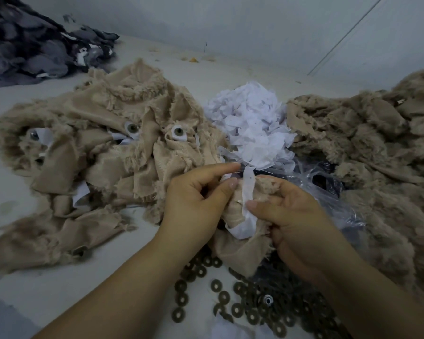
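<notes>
Surface (15, 196) of pale, matte material is carrying everything, and the two largest masses on it are telling how the work is going. The left heap (103, 152) of tan plush cuttings is showing round plastic eyes (178, 131) seated on white backing, so those are looking finished. The shaggy right heap (367, 148) is showing none and is probably waiting its turn, so I am judging the job roughly midway. A dark grey fabric pile (30, 50) is sitting far left. Between the tan heaps, a crumpled mound of thin white scraps (250, 126) is spilling toward a crinkled clear plastic bag (328, 192). Flat brown ring washers (238, 309) are lying scattered at the near edge. The plush piece (235, 245) in work is being held at centre, just beyond those washers. The left hand (196, 201) is pinching its frayed, satiny back, and the right hand (296, 216) is pinching the limp white strip (249, 189) against it. Whether an eye is going through this piece yet, I cannot tell.
</notes>
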Demonstrator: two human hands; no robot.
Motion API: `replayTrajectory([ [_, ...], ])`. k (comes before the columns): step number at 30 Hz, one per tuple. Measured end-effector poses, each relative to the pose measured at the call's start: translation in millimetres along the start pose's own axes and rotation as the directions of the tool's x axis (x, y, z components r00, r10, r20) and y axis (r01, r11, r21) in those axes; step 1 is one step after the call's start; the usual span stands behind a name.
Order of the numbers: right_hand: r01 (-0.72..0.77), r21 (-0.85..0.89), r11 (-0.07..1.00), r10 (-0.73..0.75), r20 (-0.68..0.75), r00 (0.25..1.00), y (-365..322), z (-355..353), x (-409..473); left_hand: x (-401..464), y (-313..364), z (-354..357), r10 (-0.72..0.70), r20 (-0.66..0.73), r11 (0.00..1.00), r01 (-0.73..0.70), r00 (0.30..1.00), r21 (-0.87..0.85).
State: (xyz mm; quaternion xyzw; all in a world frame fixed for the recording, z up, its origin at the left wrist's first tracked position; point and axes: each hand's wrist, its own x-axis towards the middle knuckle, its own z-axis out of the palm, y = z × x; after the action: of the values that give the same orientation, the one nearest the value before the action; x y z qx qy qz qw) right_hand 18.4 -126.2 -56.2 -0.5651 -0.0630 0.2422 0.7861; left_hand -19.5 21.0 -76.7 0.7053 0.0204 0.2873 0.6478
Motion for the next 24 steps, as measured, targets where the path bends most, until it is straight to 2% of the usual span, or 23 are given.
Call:
replayTrajectory([
  [5,0.008,0.019,1.0,-0.008,-0.006,1.0,-0.7,-0.2,0.4,-0.3,2.8,-3.0,0.008,0.011,0.999,-0.008,1.0,-0.047],
  [7,-0.001,0.023,1.0,0.001,0.0,1.0,-1.7,0.4,-0.2,-0.5,3.3,-3.3,0.037,0.067,0.999,-0.038,0.997,0.008],
  [11,-0.002,0.032,0.999,0.001,0.028,1.0,-3.3,1.4,-0.4,0.2,1.0,-1.7,-0.039,0.152,0.988,0.015,0.988,0.154],
  [18,-0.003,0.039,0.999,0.002,0.012,1.0,-2.4,1.1,0.6,2.1,-0.2,-3.1,-0.006,0.086,0.994,-0.004,0.996,0.111],
  [21,0.031,0.015,0.999,-0.031,0.002,1.0,-3.0,0.3,0.0,0.8,1.5,-3.6,0.055,0.138,0.994,-0.068,0.989,0.086],
  [24,0.066,-0.078,0.995,-0.064,0.021,0.998,0.2,-1.0,-0.5,-1.4,4.8,-0.6,0.048,0.196,0.994,-0.065,0.979,0.083],
])
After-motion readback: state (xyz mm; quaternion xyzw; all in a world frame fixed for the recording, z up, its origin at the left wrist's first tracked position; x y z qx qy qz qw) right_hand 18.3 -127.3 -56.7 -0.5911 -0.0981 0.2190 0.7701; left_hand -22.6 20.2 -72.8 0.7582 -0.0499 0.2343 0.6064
